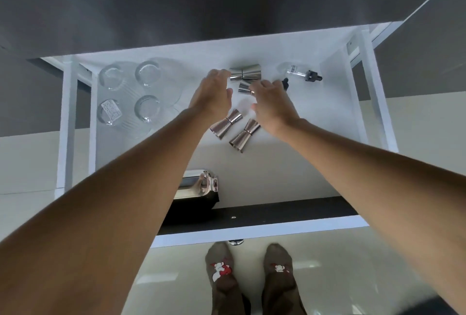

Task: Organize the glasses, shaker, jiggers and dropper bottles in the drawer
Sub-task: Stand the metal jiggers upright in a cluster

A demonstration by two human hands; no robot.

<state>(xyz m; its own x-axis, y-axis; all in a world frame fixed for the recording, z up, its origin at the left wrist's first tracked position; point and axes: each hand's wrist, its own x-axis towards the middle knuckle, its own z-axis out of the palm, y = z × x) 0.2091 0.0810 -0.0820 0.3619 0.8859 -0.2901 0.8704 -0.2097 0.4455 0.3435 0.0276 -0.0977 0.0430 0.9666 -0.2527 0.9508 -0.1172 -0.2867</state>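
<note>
Drawer (277, 163): pulled out, white floor; both hands work near its 12 o'clock edge.
Jiggers: five steel double cones lying on their sides. A stacked pair (245, 72) lies at 12 o'clock, a third jigger (245, 88) just below it, and two loose jiggers (235, 129) lie side by side at 6 o'clock of the hands.
Left hand (214, 96): fingers loosely spread, tips at the left end of the stacked pair, holding nothing that I can see.
Right hand (273, 103): fingers curled at the third jigger's right end; whether it is gripped I cannot tell.
Handling: light, rigid, polished and likely slippery; round, so apt to roll. Best pinched at the narrow waist.
Glasses (131, 95): four, clustered at 9 o'clock, fragile, well apart from the hands.
Dropper bottle (300, 72): lying flat at 2 o'clock; a second black dropper cap (285, 84) peeks past the right fingers.
Shaker (199, 187): at 6 o'clock, by the drawer front.
</note>
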